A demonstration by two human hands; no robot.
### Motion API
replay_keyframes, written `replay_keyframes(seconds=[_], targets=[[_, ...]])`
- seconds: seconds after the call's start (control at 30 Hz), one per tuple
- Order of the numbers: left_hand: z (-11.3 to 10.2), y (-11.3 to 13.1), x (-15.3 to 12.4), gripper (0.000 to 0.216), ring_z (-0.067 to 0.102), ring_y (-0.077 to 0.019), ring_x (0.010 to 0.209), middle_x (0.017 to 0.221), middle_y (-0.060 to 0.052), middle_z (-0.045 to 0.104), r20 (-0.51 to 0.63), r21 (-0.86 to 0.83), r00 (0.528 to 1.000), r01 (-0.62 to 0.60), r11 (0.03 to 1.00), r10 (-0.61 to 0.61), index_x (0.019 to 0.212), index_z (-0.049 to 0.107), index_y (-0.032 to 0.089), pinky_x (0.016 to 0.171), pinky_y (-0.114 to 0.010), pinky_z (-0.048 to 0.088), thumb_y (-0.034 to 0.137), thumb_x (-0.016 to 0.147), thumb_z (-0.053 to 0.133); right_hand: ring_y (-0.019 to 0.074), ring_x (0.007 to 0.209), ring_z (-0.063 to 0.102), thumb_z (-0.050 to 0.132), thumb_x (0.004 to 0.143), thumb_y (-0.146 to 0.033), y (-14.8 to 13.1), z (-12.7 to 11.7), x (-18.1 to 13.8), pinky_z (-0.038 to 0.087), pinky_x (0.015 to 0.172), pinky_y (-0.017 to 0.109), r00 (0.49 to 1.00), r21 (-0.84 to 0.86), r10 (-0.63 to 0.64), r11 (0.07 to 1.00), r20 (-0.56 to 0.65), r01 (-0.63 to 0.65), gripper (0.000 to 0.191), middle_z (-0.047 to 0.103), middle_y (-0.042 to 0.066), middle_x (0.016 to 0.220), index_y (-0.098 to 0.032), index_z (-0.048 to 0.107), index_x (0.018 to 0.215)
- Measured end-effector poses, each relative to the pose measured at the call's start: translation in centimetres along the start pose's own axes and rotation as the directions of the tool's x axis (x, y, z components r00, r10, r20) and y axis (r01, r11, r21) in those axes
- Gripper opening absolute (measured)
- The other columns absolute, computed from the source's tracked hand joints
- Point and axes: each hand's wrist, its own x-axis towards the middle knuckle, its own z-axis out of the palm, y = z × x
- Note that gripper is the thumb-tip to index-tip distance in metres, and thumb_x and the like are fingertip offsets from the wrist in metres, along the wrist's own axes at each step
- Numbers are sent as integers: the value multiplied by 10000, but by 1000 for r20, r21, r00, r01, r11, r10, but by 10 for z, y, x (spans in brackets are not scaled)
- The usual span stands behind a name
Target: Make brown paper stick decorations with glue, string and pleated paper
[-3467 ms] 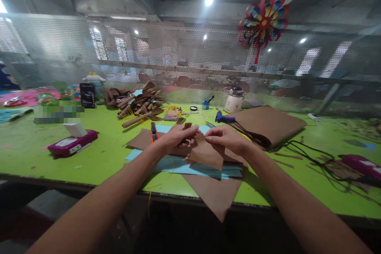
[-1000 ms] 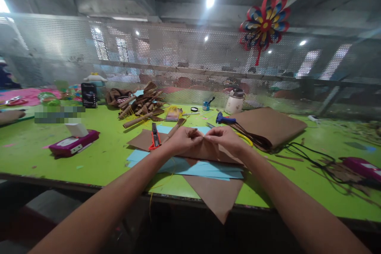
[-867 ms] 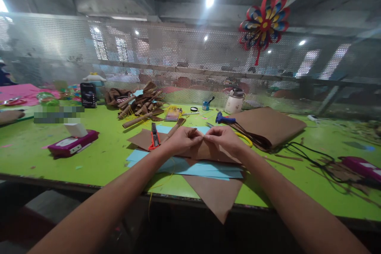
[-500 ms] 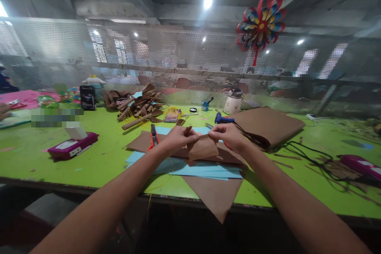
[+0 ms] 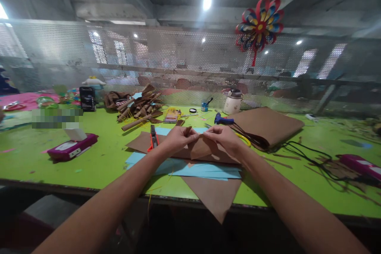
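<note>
Brown paper piece (image 5: 200, 150), just above the blue sheets (image 5: 175, 166), was pinched at its top by left hand (image 5: 178, 139) and right hand (image 5: 224, 139), apparently steadying a crease.

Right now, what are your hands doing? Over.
Pinched shut on brown paper piece: left hand, right hand. Underneath, blue sheets. Beside left hand, orange-handled tool, untouched.

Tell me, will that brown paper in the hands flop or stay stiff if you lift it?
Probably floppy: the brown paper sags in a pointed fold between the left hand and right hand, which pinch its top edge. It is likely very light, since a small pinch holds it. It should crease easily; it looks folded.
</note>
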Motion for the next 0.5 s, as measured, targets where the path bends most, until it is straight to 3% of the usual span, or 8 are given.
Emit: replay_keyframes(seconds=[0.13,0.33,0.5], targets=[[0,2,0,241,455,-86,532,562,4,531,-12,-10,1000,7,1000,-7,685,604,106,520,-208,345,347,694,600,98,562,462,726,567,-372,0,3,0,346,554,235,996,-16,-44,999,-74,43,279,565,-5,597,-121,622,627],[-5,1,-1,228,417,-67,454,521,9,534,85,-22,995,62,998,-60,716,603,105,458,-198,271,330,728,565,106,535,470,704,585,-413,3,-9,3,358,546,252,997,3,-7,1000,-76,7,315,566,3,575,-111,650,655],[-8,-8,2,231,452,-77,466,521,12,531,119,10,992,37,999,-38,792,623,106,477,-201,281,319,743,548,95,521,449,686,628,-401,2,-15,4,338,534,242,1000,23,1,1000,-27,-1,296,548,-5,554,-109,639,632]])
